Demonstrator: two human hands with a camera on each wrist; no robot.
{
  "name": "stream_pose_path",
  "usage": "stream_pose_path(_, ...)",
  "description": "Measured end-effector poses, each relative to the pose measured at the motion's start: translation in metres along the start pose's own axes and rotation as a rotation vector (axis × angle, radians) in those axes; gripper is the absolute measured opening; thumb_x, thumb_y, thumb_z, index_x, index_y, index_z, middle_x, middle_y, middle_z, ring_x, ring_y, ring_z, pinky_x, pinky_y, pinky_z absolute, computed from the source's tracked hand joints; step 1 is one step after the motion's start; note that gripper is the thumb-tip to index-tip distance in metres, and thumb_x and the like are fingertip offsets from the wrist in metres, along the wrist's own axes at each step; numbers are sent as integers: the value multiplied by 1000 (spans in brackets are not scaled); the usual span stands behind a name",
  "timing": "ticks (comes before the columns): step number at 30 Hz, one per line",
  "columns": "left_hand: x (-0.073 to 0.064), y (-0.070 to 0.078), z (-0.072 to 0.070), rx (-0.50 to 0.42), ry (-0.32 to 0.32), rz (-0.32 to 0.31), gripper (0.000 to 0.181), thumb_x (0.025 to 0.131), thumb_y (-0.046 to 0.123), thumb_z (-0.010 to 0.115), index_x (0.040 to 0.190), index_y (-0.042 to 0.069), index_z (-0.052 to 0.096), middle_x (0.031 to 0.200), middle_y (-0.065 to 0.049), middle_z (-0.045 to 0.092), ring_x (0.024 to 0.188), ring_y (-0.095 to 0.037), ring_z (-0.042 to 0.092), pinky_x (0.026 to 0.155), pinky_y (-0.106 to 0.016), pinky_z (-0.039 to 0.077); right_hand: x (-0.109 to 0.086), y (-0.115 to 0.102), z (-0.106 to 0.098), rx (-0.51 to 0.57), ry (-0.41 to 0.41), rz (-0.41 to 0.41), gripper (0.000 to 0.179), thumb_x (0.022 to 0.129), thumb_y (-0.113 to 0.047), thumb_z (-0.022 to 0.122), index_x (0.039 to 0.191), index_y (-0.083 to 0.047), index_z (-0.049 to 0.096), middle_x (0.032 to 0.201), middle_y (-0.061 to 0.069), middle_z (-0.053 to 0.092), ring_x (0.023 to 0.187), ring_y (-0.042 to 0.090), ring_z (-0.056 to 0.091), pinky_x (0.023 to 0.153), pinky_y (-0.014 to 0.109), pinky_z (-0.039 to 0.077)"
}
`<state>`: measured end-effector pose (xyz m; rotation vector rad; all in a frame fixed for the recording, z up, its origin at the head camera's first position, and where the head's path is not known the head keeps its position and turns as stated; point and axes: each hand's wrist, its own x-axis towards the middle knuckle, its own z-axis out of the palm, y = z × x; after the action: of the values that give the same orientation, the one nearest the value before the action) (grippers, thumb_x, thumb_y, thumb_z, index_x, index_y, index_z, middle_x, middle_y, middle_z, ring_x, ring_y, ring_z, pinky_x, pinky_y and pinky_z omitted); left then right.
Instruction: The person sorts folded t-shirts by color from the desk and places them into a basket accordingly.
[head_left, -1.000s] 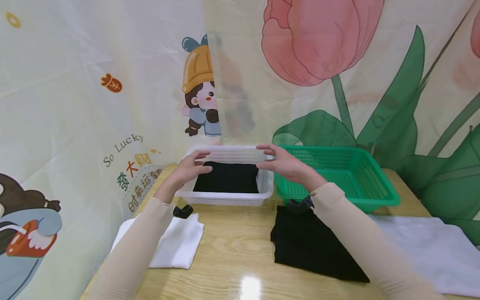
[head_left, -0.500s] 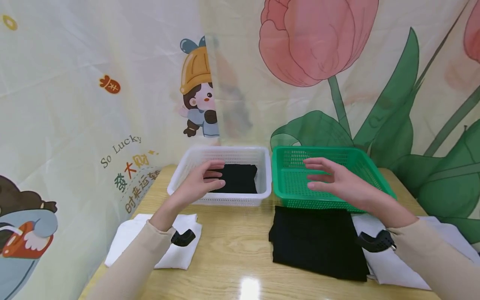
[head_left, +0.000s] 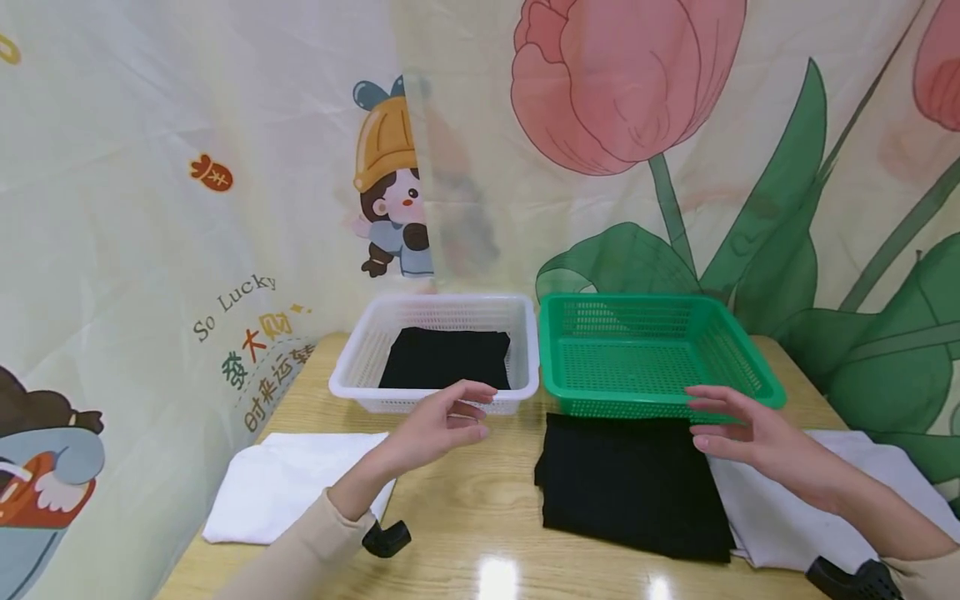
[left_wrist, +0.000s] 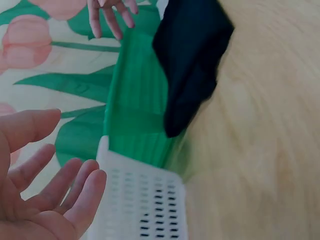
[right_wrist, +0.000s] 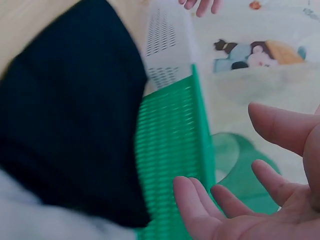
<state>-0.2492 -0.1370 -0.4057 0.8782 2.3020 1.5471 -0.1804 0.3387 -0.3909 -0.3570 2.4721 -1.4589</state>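
My left hand (head_left: 438,429) hovers in front of the white basket (head_left: 341,385), fingers loosely bent and holding nothing. Inside that basket lies a folded black cloth (head_left: 446,358). On the right, my right hand (head_left: 765,437) is held in the air near the front right corner of the green basket (head_left: 637,400), its fingers relaxed and nothing in them. Below the green basket, a second black folded cloth (head_left: 630,492) lies on the table, partly over a white cloth (head_left: 795,525). The right wrist view shows the right fingers (right_wrist: 195,205) spread apart.
Another folded white cloth (head_left: 277,483) lies at the table's left side, partly behind the left forearm. The two baskets stand side by side at the back of the wooden table (head_left: 465,517). A printed curtain (head_left: 465,167) hangs right behind them.
Both hands have drawn back toward the body from over the white basket, the right one also moving far to the right. The black cloth in the basket stays where it was.
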Motion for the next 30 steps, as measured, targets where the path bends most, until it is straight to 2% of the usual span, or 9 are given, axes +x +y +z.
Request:
stream_pose_path(4, 2, -10, 16, 8, -56, -37, 52, 101, 18, 76, 148, 11, 57, 146, -12, 60, 127, -31, 63, 105, -34, 54, -11, 22, -1, 31, -43, 69, 70, 110, -20, 60, 165, -4, 20, 164, 32, 27, 138, 50, 51, 90, 30, 58)
stream_pose_path(8, 5, -20, 30, -29, -81, -88, 54, 100, 19, 77, 149, 16, 56, 148, -8, 59, 134, -39, 59, 109, -36, 52, -17, 38, -1, 81, -94, 151, 75, 111, -22, 58, 165, 0, 12, 164, 39, 20, 138, 50, 51, 92, 39, 59)
stream_pose_path(11, 8, -27, 41, -85, -101, -108, 56, 100, 16, 77, 151, 15, 53, 152, -16, 54, 137, -44, 55, 111, -40, 50, -19, 48, 0, 128, -138, 205, 78, 111, -23, 57, 165, 2, 7, 164, 43, 13, 136, 49, 53, 95, 48, 59)
stream_pose_path(14, 12, -33, 50, -121, -113, -130, 58, 100, 16, 76, 153, 15, 52, 156, -22, 50, 139, -45, 53, 111, -42, 51, -19, 55, 2, 164, -162, 238, 80, 111, -24, 57, 165, 1, 4, 162, 46, 11, 134, 46, 55, 98, 52, 59)
stream_pose_path(18, 18, -38, 59, -129, -120, -158, 60, 99, 18, 77, 153, 19, 51, 157, -23, 48, 138, -44, 55, 108, -44, 53, -17, 60, 6, 171, -169, 248, 80, 111, -24, 57, 166, -1, 3, 162, 44, 13, 138, 49, 49, 98, 49, 59)
stream_pose_path(24, 27, -41, 70, -126, -140, -203, 67, 97, 20, 79, 156, 18, 48, 155, -22, 50, 136, -40, 58, 109, -47, 52, -14, 59, 15, 134, -171, 274, 81, 109, -27, 60, 166, -5, 7, 163, 43, 12, 147, 64, 17, 97, 49, 56)
stream_pose_path(30, 33, -44, 77, -143, -142, -252, 69, 97, 21, 80, 157, 19, 47, 151, -18, 56, 133, -32, 61, 109, -51, 51, -5, 56, 25, 138, -166, 252, 83, 109, -25, 62, 167, -5, 7, 161, 45, 15, 146, 65, 18, 97, 54, 54)
